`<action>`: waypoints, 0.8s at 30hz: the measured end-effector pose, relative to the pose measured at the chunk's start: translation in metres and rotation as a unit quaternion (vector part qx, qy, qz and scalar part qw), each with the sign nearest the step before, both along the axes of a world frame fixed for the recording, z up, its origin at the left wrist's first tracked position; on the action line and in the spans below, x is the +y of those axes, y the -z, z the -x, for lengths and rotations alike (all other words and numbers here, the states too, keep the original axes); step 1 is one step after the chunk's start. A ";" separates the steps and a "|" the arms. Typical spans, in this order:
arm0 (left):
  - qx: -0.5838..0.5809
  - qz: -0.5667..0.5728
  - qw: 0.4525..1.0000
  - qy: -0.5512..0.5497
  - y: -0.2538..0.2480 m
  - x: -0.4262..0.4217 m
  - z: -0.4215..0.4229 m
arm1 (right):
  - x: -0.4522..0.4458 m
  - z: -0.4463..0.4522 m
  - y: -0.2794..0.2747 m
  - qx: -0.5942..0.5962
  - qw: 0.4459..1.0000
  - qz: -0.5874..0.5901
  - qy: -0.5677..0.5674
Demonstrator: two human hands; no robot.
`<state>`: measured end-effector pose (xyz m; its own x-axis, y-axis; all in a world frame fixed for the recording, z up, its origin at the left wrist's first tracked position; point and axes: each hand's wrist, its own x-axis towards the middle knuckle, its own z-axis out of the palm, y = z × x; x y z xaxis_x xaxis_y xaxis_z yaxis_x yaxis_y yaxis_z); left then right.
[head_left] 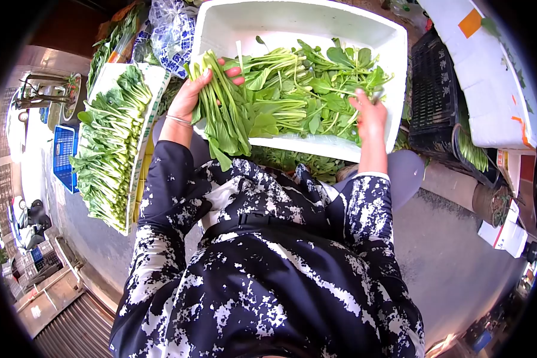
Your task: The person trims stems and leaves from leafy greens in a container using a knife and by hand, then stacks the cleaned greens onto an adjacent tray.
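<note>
My left hand [188,98] holds a bunch of leafy greens [221,113], its fingers and thumb around the stems, at the left end of a white foam box [304,18]. The pale stems point up and the leaves hang down over the box's near edge. Inside the box lie more loose greens [280,68], stems and leaves mixed. My right hand [370,113] is over the leaves at the box's right side, thumb and fingers somewhat apart, with small leaves close to the fingertips; no bunch shows in it.
A tray of neatly laid greens [116,143] stands at the left, beside a blue crate [65,156]. Behind it lies a plastic bag with blue print [172,36]. Black crates [432,89] and another white foam box [495,77] are at the right.
</note>
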<state>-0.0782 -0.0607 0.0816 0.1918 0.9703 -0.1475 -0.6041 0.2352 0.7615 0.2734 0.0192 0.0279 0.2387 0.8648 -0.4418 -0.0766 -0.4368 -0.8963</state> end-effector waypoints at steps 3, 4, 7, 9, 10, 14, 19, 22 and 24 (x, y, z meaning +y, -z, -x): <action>-0.005 -0.010 0.999 0.030 -0.008 -0.002 -0.012 | -0.018 0.059 -0.028 0.140 0.965 -0.015 -0.222; -0.003 -0.024 0.998 0.050 -0.010 -0.002 -0.016 | -0.022 0.080 -0.035 0.210 0.936 -0.015 -0.282; 0.070 -0.042 0.996 0.044 -0.012 0.001 -0.016 | -0.029 0.120 -0.044 0.233 0.898 -0.020 -0.372; 0.040 -0.051 0.998 0.023 -0.018 -0.002 -0.018 | -0.022 0.131 -0.039 0.227 0.901 -0.027 -0.369; 0.011 -0.051 0.998 0.020 -0.024 -0.006 -0.016 | -0.017 0.124 -0.042 0.200 0.923 -0.033 -0.328; -0.013 -0.048 0.998 -0.032 -0.025 -0.017 0.022 | 0.022 0.063 -0.010 0.425 0.904 -0.046 -0.009; 0.054 0.024 0.986 -0.157 -0.033 -0.020 0.024 | 0.009 0.037 0.030 -0.038 0.989 0.002 -0.144; 0.233 0.065 0.945 -0.220 -0.040 -0.017 0.012 | 0.010 0.053 0.089 -0.201 0.918 -0.068 -0.335; 0.330 0.074 0.906 -0.252 -0.044 -0.017 0.005 | 0.004 0.067 0.095 -0.258 0.887 -0.068 -0.377</action>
<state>-0.0834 -0.0782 0.1255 -0.4492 0.8697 -0.2048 -0.0867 0.1857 0.9788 0.2067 0.0227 -0.0671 -0.2903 0.9014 -0.3212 0.6271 -0.0743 -0.7754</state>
